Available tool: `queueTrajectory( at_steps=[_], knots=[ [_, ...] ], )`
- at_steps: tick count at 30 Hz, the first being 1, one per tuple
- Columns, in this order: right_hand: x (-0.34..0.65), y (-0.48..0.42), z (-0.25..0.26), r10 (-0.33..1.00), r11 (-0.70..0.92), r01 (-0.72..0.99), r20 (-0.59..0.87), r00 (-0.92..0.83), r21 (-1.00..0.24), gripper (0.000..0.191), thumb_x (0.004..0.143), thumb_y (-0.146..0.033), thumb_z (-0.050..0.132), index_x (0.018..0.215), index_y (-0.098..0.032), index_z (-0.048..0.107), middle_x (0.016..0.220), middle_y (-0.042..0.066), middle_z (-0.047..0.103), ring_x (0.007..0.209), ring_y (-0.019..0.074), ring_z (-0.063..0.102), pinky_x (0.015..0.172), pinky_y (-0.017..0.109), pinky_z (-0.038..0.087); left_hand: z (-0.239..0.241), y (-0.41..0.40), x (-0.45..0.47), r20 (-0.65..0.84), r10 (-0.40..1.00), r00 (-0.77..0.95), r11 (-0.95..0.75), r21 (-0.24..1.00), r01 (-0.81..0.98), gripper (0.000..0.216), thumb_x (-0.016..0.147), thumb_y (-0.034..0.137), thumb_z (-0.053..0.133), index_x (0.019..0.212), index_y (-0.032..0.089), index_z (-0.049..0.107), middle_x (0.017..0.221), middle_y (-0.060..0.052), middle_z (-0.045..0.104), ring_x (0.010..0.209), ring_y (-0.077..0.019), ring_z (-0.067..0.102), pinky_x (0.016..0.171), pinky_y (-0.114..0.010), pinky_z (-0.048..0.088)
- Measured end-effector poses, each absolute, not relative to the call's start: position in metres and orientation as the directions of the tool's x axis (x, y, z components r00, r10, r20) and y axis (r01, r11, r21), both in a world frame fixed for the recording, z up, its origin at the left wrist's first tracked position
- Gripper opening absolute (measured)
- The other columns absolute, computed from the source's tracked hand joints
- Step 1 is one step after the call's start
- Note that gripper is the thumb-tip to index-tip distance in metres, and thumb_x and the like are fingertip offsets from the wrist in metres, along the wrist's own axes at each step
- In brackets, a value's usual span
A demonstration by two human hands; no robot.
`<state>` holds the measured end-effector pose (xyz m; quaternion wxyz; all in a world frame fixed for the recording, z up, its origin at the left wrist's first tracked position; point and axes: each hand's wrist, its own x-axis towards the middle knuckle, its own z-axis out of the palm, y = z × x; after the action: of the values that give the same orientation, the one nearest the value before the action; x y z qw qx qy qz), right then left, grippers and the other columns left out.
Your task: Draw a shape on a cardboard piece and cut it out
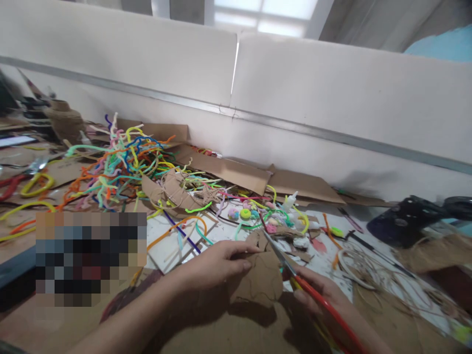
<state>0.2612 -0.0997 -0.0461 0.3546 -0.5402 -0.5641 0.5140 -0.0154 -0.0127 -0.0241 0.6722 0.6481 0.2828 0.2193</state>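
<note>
My left hand [217, 265] pinches the upper edge of a brown cardboard piece [258, 282], thumb and fingers closed on it. My right hand [319, 292] grips red-handled scissors [291, 268]; their blades point up and left across the cardboard's right edge. Both hands meet low in the middle of the view, above a larger cardboard sheet [236, 334].
A tangled heap of coloured pipe cleaners [118, 164] lies at the back left. Pompoms [245, 214], a small glue bottle [290, 200] and scraps lie beyond the hands. Flat cardboard sheets [228, 169] lean by the white partition [295, 108]. A black object [403, 221] sits at right.
</note>
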Motion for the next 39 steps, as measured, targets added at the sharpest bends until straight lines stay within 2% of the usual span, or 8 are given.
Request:
queueTrajectory(
  at_steps=[6, 12, 17, 21, 25, 31, 35, 39],
  knots=[
    [0.246, -0.086, -0.029, 0.988, -0.153, 0.118, -0.153, 0.015, -0.981, 0.061, 0.065, -0.054, 0.097, 0.114, -0.026, 0.074, 0.087, 0.003, 0.075, 0.080, 0.0244, 0.073, 0.072, 0.033, 0.060, -0.019, -0.007, -0.020, -0.064, 0.632, 0.772, 0.013, 0.997, 0.072, 0.043, 0.093, 0.030, 0.063, 0.134, 0.019, 0.071, 0.130, -0.009, 0.074, 0.116, -0.0267, 0.066, 0.098, -0.035, 0.048],
    [0.223, -0.074, -0.026, 0.971, -0.230, -0.117, -0.220, -0.093, -0.966, 0.062, 0.061, -0.038, 0.101, 0.114, -0.028, 0.069, 0.087, -0.002, 0.072, 0.071, 0.0183, 0.070, 0.065, 0.028, 0.058, -0.015, -0.013, -0.021, -0.073, 0.669, 0.739, -0.106, 0.975, 0.193, 0.046, 0.088, 0.026, 0.066, 0.134, 0.024, 0.072, 0.085, 0.001, 0.064, 0.076, -0.0164, 0.055, 0.068, -0.027, 0.040],
    [0.216, -0.073, -0.034, 0.989, -0.125, -0.225, -0.138, 0.044, -0.966, 0.054, 0.065, -0.033, 0.099, 0.110, -0.029, 0.070, 0.088, -0.002, 0.074, 0.071, 0.0174, 0.070, 0.067, 0.028, 0.060, -0.023, -0.007, -0.018, -0.093, 0.766, 0.636, 0.160, 0.986, -0.049, 0.062, 0.084, 0.042, 0.079, 0.142, 0.023, 0.063, 0.088, -0.002, 0.067, 0.074, -0.0168, 0.060, 0.069, -0.028, 0.044],
    [0.213, -0.071, -0.030, 0.953, 0.029, -0.249, -0.048, 0.300, -0.968, 0.055, 0.062, -0.029, 0.100, 0.108, -0.029, 0.070, 0.091, -0.003, 0.075, 0.074, 0.0169, 0.072, 0.067, 0.025, 0.059, -0.039, -0.007, -0.007, -0.120, 0.861, 0.495, 0.281, 0.922, -0.265, 0.073, 0.068, 0.061, 0.091, 0.125, 0.020, 0.070, 0.097, -0.010, 0.075, 0.082, -0.0222, 0.069, 0.073, -0.031, 0.049],
    [0.205, -0.070, -0.029, 0.931, 0.090, -0.176, 0.019, 0.366, -0.980, 0.054, 0.066, -0.033, 0.096, 0.112, -0.030, 0.068, 0.097, -0.001, 0.077, 0.080, 0.0209, 0.076, 0.069, 0.029, 0.061, -0.053, -0.021, 0.009, -0.136, 0.825, 0.548, 0.350, 0.885, -0.308, 0.058, 0.070, 0.054, 0.093, 0.114, 0.018, 0.078, 0.106, -0.013, 0.078, 0.084, -0.0223, 0.070, 0.075, -0.031, 0.051],
    [0.209, -0.067, -0.037, 0.984, 0.038, -0.096, 0.020, 0.179, -0.995, 0.056, 0.073, -0.044, 0.095, 0.119, -0.032, 0.066, 0.098, -0.001, 0.074, 0.086, 0.0204, 0.072, 0.075, 0.029, 0.058, -0.050, -0.017, 0.004, -0.193, 0.906, 0.376, 0.340, 0.862, -0.377, 0.051, 0.064, 0.043, 0.095, 0.102, 0.014, 0.080, 0.097, -0.013, 0.079, 0.077, -0.0210, 0.068, 0.068, -0.029, 0.051],
    [0.239, -0.060, -0.041, 0.997, 0.068, 0.085, 0.066, -0.030, -0.994, 0.057, 0.077, -0.068, 0.085, 0.114, -0.027, 0.069, 0.079, -0.001, 0.067, 0.066, 0.0181, 0.059, 0.060, 0.028, 0.048, -0.040, 0.001, -0.013, -0.140, 0.963, 0.232, 0.226, 0.888, -0.400, 0.045, 0.065, 0.038, 0.092, 0.100, 0.015, 0.079, 0.094, -0.011, 0.077, 0.079, -0.0212, 0.066, 0.068, -0.029, 0.052],
    [0.260, -0.059, -0.046, 0.975, -0.006, 0.242, -0.059, -0.215, -0.970, 0.062, 0.078, -0.078, 0.077, 0.110, -0.026, 0.070, 0.073, -0.002, 0.060, 0.058, 0.0168, 0.052, 0.055, 0.028, 0.039, -0.038, 0.007, -0.020, -0.100, 0.969, 0.228, 0.188, 0.893, -0.410, 0.041, 0.065, 0.035, 0.089, 0.100, 0.016, 0.078, 0.094, -0.010, 0.077, 0.081, -0.0223, 0.067, 0.071, -0.031, 0.053]
  ],
)
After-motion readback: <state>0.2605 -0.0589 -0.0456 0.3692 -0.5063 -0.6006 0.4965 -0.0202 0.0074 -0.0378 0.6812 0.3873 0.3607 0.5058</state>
